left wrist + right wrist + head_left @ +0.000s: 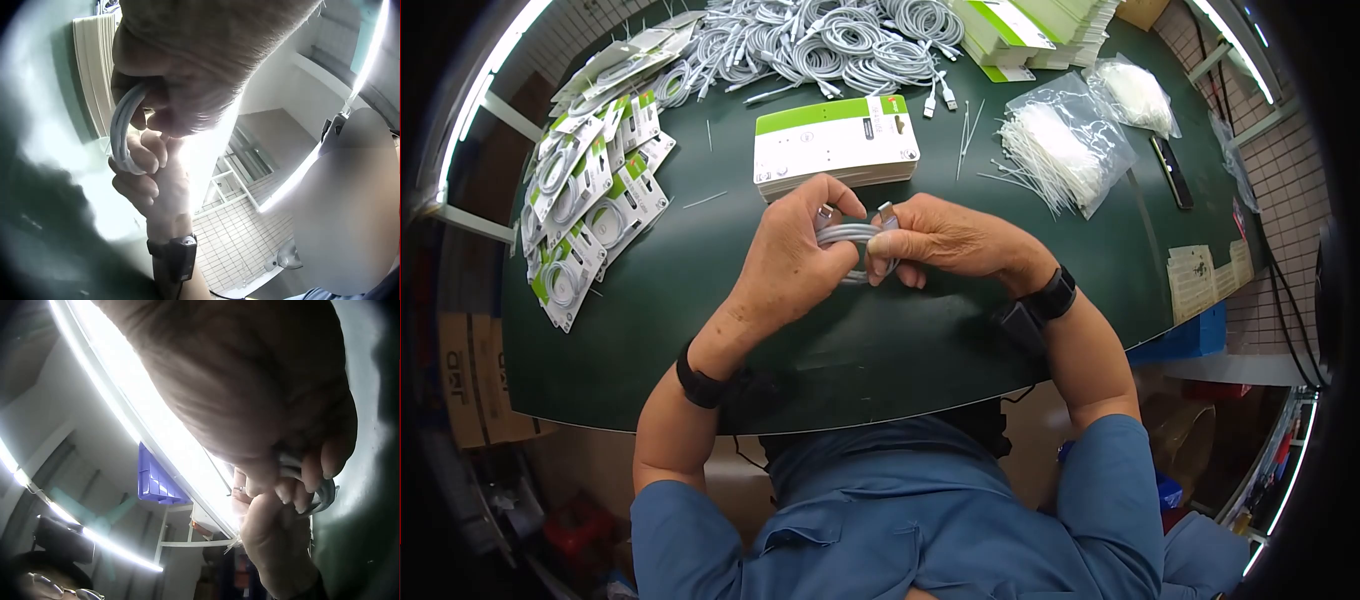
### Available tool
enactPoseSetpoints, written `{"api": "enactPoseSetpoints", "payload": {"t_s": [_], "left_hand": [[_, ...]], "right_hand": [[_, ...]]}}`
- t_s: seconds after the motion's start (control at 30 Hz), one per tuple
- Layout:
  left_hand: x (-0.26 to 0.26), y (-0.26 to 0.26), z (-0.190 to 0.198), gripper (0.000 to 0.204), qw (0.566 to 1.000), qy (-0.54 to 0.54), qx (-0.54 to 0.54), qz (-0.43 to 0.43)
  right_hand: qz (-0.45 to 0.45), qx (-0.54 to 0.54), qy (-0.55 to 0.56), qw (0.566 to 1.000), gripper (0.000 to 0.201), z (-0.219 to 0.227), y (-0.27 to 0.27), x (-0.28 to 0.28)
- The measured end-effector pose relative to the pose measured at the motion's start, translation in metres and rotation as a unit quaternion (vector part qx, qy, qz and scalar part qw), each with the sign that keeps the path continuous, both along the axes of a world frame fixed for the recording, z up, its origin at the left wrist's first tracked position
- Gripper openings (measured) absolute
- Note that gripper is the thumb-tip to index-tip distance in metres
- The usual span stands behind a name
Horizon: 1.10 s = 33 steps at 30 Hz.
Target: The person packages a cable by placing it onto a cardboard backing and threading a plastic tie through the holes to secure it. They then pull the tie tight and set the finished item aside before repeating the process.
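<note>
Between my two hands is a coiled grey-white charging cable, held over the near part of the dark green table. My left hand grips the coil from the left, with one metal-tipped plug showing by its curled index finger. From the other side my right hand pinches the coil, thumb across it, with a second plug standing up there. In the left wrist view the coil runs as a loop from one hand to the other. Just beyond the hands lies a stack of white-and-green cards.
Packaged cables on cards are heaped at the left. A large pile of coiled cables lies at the back. Bags of white cable ties, a black pen-like object and more green-white cards are on the right.
</note>
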<state>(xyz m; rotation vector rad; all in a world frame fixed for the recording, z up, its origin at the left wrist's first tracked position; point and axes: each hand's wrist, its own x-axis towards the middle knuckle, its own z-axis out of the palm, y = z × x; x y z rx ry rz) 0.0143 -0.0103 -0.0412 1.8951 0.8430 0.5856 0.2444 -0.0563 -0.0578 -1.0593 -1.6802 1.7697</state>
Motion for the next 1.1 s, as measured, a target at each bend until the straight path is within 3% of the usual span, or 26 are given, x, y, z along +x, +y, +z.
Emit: {"api": "enactPoseSetpoints", "payload": {"t_s": [0.23, 0.33, 0.53, 0.63, 0.8, 0.83, 0.87, 0.9, 0.93, 1.03, 1.07, 1.1], "left_hand": [[0.003, 0.008, -0.021, 0.027, 0.996, 0.005, 0.082, 0.027], [0.002, 0.013, -0.028, 0.027, 0.998, -0.002, 0.063, 0.023], [0.002, 0.009, -0.002, 0.032, 0.998, 0.007, 0.048, 0.026], [0.001, 0.005, 0.006, 0.044, 0.999, -0.042, -0.003, 0.028], [-0.001, -0.002, 0.028, 0.062, 0.992, -0.116, 0.014, 0.049], [-0.001, -0.002, 0.034, 0.068, 0.972, -0.104, 0.182, 0.102], [0.0, -0.003, 0.04, 0.074, 0.922, -0.088, 0.345, 0.151], [0.001, -0.004, 0.045, 0.08, 0.843, -0.069, 0.498, 0.193], [-0.001, -0.01, 0.048, 0.08, 0.842, -0.065, 0.5, 0.193], [-0.005, -0.038, 0.047, 0.088, 0.86, -0.038, 0.505, 0.059], [0.003, -0.043, 0.044, 0.088, 0.86, -0.037, 0.506, 0.06], [0.013, -0.048, 0.039, 0.088, 0.894, -0.021, 0.447, 0.029]], "right_hand": [[-0.011, 0.068, -0.054, 0.996, 0.039, -0.005, 0.002, 0.001], [-0.009, 0.076, -0.073, 0.994, 0.039, 0.0, 0.004, 0.003], [-0.061, 0.105, -0.048, 0.991, 0.041, -0.001, 0.002, -0.003], [-0.082, 0.127, -0.028, 0.988, 0.043, 0.007, 0.0, -0.001], [-0.101, 0.124, 0.006, 0.987, 0.039, 0.02, -0.004, 0.005], [-0.11, 0.123, 0.009, 0.986, 0.039, 0.024, -0.004, 0.009], [-0.119, 0.123, 0.012, 0.985, 0.04, 0.027, -0.004, 0.011], [-0.117, 0.124, 0.016, 0.985, 0.04, 0.029, -0.004, 0.013], [-0.129, 0.124, 0.023, 0.984, 0.04, 0.031, -0.004, 0.015], [-0.153, 0.122, 0.039, 0.98, 0.041, 0.033, -0.006, 0.017], [-0.158, 0.12, 0.061, 0.978, 0.042, 0.034, -0.006, 0.017], [-0.162, 0.119, 0.082, 0.976, 0.042, 0.034, -0.007, 0.016]]}}
